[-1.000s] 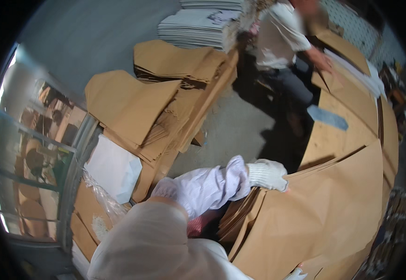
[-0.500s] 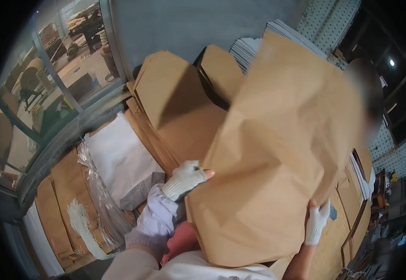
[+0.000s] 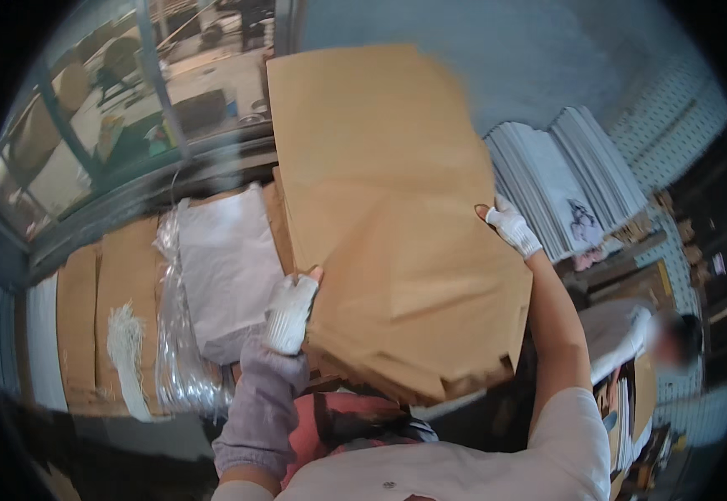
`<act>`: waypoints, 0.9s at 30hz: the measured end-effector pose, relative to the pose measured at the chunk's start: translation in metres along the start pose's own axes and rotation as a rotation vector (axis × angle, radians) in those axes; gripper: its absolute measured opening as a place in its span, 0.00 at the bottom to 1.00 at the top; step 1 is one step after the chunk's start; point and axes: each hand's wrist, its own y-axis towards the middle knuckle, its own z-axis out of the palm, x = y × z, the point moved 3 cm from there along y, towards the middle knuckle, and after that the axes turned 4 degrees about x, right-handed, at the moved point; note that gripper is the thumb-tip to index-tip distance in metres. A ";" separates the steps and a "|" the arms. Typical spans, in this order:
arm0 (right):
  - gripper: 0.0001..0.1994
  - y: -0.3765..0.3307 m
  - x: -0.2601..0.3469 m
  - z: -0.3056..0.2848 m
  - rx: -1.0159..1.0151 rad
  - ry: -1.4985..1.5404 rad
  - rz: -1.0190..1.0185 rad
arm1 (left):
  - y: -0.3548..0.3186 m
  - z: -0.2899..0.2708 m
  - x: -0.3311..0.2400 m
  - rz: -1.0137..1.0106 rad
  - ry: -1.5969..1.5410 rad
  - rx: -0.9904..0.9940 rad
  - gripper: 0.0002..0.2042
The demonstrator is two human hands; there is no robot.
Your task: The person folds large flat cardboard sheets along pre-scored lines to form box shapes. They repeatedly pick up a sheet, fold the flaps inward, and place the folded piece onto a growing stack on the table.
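A large stack of flat brown paper sacks [image 3: 388,192] spans the middle of the view, with layered, notched edges along its near end. My left hand [image 3: 291,311], in a white knit glove with bare fingertips, grips its left edge. The thumb lies on top and the other fingers are hidden. On the opposite edge my right hand [image 3: 512,229], gloved the same way, holds the stack with its thumb on the face. My right arm reaches out along that side.
Left of me lie a white sack [image 3: 228,267], clear plastic wrap [image 3: 181,326], a white string bundle [image 3: 126,346] and more brown sacks [image 3: 80,309]. White folded sheets [image 3: 539,171] stand by the wall. A person [image 3: 626,334] is at the right. A window [image 3: 121,92] is upper left.
The stack has swung away from my body to the far left, over the other brown sacks. My right hand has moved forward along its edge, and the view has turned.
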 end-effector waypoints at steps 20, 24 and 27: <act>0.32 0.067 -0.210 0.156 0.381 0.768 0.357 | 0.088 0.013 0.127 -0.373 -0.593 0.049 0.26; 0.30 0.010 -0.156 0.087 -0.028 0.477 0.339 | 0.093 -0.011 0.130 -0.358 -0.043 -0.004 0.26; 0.24 -0.079 -0.205 0.080 -0.402 0.306 0.348 | 0.093 0.008 0.119 -0.195 0.231 -0.024 0.24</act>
